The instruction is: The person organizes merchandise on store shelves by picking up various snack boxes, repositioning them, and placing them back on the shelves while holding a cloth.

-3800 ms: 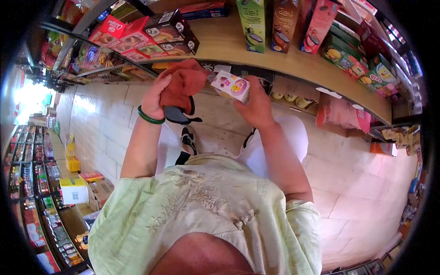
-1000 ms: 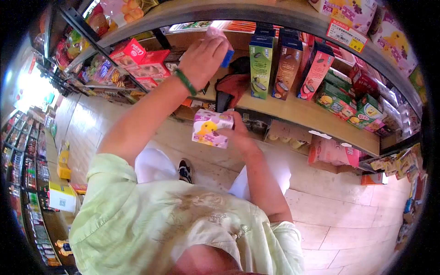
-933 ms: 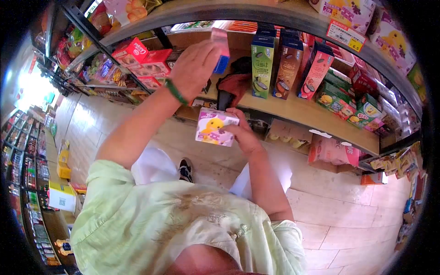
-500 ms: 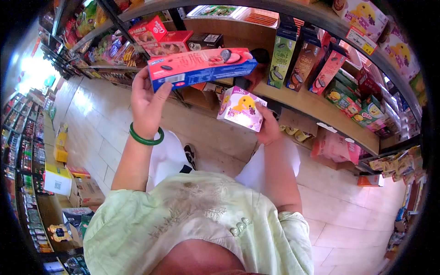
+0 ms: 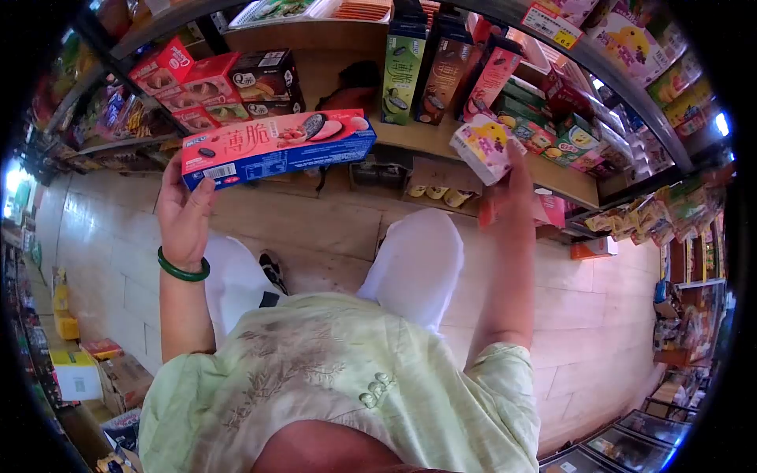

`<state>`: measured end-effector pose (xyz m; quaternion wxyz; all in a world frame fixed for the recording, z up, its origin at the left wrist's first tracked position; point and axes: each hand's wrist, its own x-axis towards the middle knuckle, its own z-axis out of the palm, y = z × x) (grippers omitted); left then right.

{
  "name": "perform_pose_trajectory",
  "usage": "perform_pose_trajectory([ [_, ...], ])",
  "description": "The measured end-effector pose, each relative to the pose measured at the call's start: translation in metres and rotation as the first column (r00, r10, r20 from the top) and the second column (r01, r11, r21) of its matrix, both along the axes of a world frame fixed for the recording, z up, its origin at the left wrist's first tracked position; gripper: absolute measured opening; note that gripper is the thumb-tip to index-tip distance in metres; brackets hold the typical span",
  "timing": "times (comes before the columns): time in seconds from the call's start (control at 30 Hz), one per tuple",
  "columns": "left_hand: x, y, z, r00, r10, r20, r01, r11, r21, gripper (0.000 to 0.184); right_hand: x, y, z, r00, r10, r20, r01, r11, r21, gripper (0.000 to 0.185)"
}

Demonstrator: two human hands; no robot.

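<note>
My left hand [image 5: 184, 214], with a green bangle on the wrist, grips the left end of a long pink and blue cookie box [image 5: 280, 145]. Pictures of dark and pink thin cookies are printed on its top. Off to the right, my right hand [image 5: 516, 169] holds a small white and purple snack box [image 5: 485, 148] with a yellow chick on it. That box is tilted, in front of the shelf edge. Behind it on the shelf stand a green cookie box [image 5: 403, 75], a brown cookie box [image 5: 446, 75] and a pink cookie box [image 5: 492, 79].
Red snack boxes [image 5: 206, 77] are stacked at the shelf's left. More chick boxes [image 5: 623, 39] sit on the upper shelf, behind a price tag [image 5: 552, 25]. Hanging packets [image 5: 643, 217] project at the right. A yellow and white box [image 5: 76, 375] lies at the lower left.
My right hand has carried the chick box right and up toward the shelf. The cookie box in my left hand now appears further left and lower, as the view has turned right.
</note>
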<state>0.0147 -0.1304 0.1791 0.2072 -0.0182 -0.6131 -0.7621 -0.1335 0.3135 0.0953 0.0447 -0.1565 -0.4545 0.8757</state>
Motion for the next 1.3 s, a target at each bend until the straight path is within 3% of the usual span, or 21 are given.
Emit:
perform_pose_trajectory([
  [0.1,-0.008,0.005,-0.003,0.999,-0.042,0.001,0.042,0.999,-0.013,0.047,-0.027,0.022,-0.018,0.983,-0.181,-0.012,0.180,0.969,0.167,0.041],
  [0.23,-0.013,0.013,-0.001,0.998,-0.059,0.027,0.060,0.997,-0.038,0.048,-0.056,0.047,-0.038,0.990,-0.139,-0.008,0.134,0.938,0.319,0.035],
  [0.3,-0.014,0.014,-0.002,0.996,-0.071,0.059,0.072,0.997,-0.011,0.048,-0.062,0.043,-0.040,0.954,-0.284,-0.096,0.288,0.779,0.556,0.036],
  [0.33,-0.014,0.015,-0.002,0.995,-0.074,0.062,0.075,0.997,-0.010,0.048,-0.066,0.045,-0.038,0.953,-0.287,-0.094,0.289,0.778,0.558,0.036],
  [0.4,-0.014,0.017,-0.003,0.993,-0.087,0.085,0.087,0.996,0.004,0.049,-0.072,0.051,-0.033,0.932,-0.343,0.120,0.016,0.366,0.930,0.052],
  [0.53,-0.014,0.021,-0.007,0.993,-0.082,0.082,0.082,0.997,-0.003,0.050,-0.077,0.049,-0.036,0.926,-0.376,0.023,0.082,0.262,0.961,0.054],
  [0.67,-0.011,0.017,-0.014,0.989,-0.075,0.127,0.075,0.997,0.001,0.051,-0.026,0.025,-0.007,0.857,-0.395,-0.330,0.456,0.285,0.843,0.033],
  [0.7,-0.013,0.020,-0.014,0.987,-0.114,0.111,0.113,0.994,0.010,0.052,-0.010,0.017,-0.003,0.862,-0.388,-0.327,0.450,0.287,0.846,0.033],
  [0.77,-0.019,0.021,-0.019,0.981,-0.178,0.072,0.176,0.984,0.033,0.053,0.026,-0.013,0.002,0.903,-0.313,-0.294,0.429,0.621,0.656,0.029],
  [0.83,-0.026,0.028,-0.025,0.982,-0.164,0.089,0.160,0.986,0.056,0.053,0.047,-0.043,-0.022,0.977,0.076,-0.199,0.020,0.898,0.439,0.027],
  [0.87,-0.028,0.035,-0.025,0.983,-0.150,0.107,0.143,0.987,0.072,0.054,0.060,-0.074,-0.018,0.957,0.243,-0.155,-0.178,0.921,0.345,0.030],
  [0.9,-0.029,0.045,-0.023,0.988,-0.129,0.091,0.129,0.992,0.009,0.055,0.070,-0.103,-0.002,0.881,0.470,-0.051,-0.462,0.879,0.117,0.040],
  [0.93,-0.030,0.053,-0.024,0.985,-0.152,0.075,0.157,0.986,-0.059,0.055,0.075,-0.126,0.010,0.731,0.683,-0.009,-0.677,0.723,-0.133,0.051],
  [0.97,-0.029,0.059,-0.027,0.982,-0.175,0.065,0.182,0.975,-0.125,0.055,0.077,-0.143,0.010,0.725,0.689,-0.016,-0.684,0.717,-0.136,0.051],
  [1.03,-0.019,0.073,-0.038,0.970,-0.230,0.077,0.241,0.948,-0.208,0.055,0.077,-0.167,0.007,0.783,0.616,-0.089,-0.579,0.668,-0.467,0.045],
  [1.1,-0.009,0.076,-0.041,0.950,-0.293,0.105,0.311,0.905,-0.290,0.055,0.064,-0.176,-0.011,0.784,0.620,-0.028,-0.546,0.668,-0.506,0.044],
  [1.17,-0.005,0.066,-0.040,0.878,-0.414,0.240,0.458,0.579,-0.675,0.044,0.057,-0.181,-0.028,0.788,0.609,0.089,-0.462,0.681,-0.568,0.043],
  [1.2,-0.007,0.058,-0.043,0.876,-0.411,0.253,0.463,0.570,-0.678,0.044,0.056,-0.181,-0.040,0.787,0.611,0.088,-0.458,0.673,-0.580,0.043],
  [1.27,-0.020,0.043,-0.051,0.888,-0.330,0.322,0.446,0.439,-0.780,0.030,0.055,-0.179,-0.066,0.733,0.656,0.179,-0.598,0.747,-0.291,0.044],
  [1.3,-0.029,0.047,-0.039,0.900,-0.221,0.376,0.434,0.530,-0.728,0.024,0.060,-0.182,-0.051,0.701,0.621,0.350,-0.615,0.775,-0.144,0.050],
])
